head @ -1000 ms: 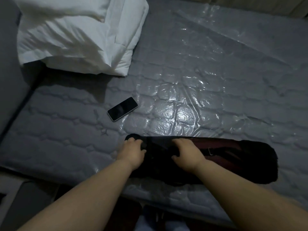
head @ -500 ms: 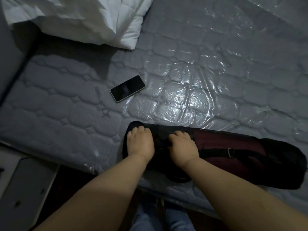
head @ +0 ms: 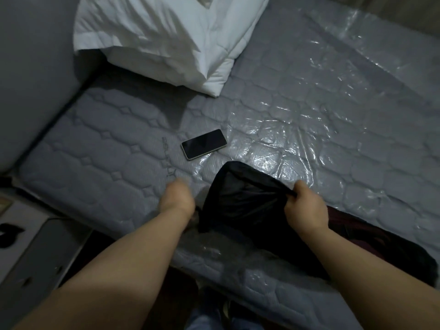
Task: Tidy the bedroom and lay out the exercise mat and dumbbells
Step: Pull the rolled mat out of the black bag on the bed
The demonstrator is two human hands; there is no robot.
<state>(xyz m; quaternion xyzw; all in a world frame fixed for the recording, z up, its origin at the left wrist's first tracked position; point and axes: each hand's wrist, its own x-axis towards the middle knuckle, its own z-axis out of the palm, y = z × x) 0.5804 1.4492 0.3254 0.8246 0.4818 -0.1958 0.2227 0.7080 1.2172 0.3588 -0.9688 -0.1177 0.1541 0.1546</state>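
Since the previous frame, the bag's [head: 240, 201] black mouth is lifted open — your right hand [head: 304, 208] pinches its rim, while your left hand [head: 177, 201] has left the bag, blurred, its grasp unreadable. The bag lies on the mattress [head: 333, 139] near the phone [head: 204, 143].

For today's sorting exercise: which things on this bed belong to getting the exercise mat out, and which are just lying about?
Part of the job:
- black mat bag
- right hand, gripping the bag's open rim
- left hand, blurred beside the bag

Lying about:
- phone, face up
- white duvet
- plastic-wrapped mattress
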